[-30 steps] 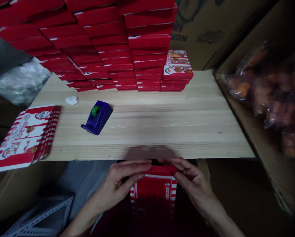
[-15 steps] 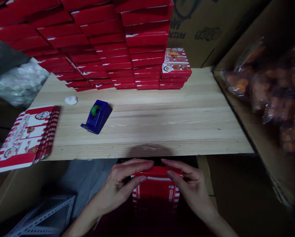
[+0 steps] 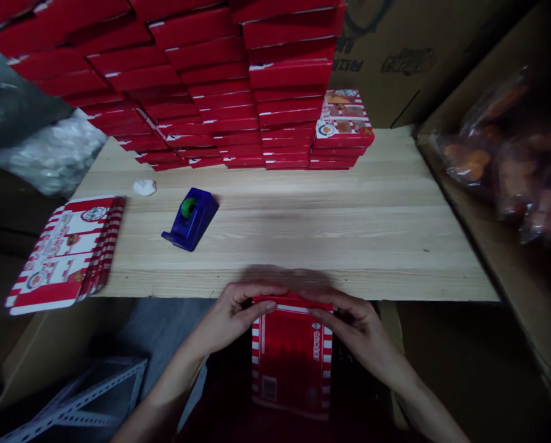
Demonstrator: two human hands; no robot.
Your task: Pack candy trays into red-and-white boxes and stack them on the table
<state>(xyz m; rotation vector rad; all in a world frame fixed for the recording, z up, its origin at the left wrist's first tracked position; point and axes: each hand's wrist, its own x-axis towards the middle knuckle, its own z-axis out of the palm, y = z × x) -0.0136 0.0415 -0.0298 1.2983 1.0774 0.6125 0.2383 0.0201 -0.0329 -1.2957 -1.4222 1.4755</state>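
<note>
Both my hands grip a red box with white stripes (image 3: 291,354) just below the near edge of the wooden table (image 3: 303,227). My left hand (image 3: 236,311) pinches the box's top left corner, fingers curled over the upper flap. My right hand (image 3: 356,326) clasps the top right corner in the same way. The box stands nearly upright, its printed back facing me and its lower end towards my lap. Behind it, the table edge is partly hidden by my fingers.
A blue tape dispenser (image 3: 191,218) sits left of centre on the table, with a white crumpled scrap (image 3: 144,187) beyond it. Flat red box blanks (image 3: 67,252) overhang the left end. Stacked red boxes (image 3: 211,86) fill the back. Bagged orange goods (image 3: 510,160) lie in a carton at right.
The box has risen slightly towards the table edge and more of its lower part shows. My hands stay on its top corners. The view has shifted a little.
</note>
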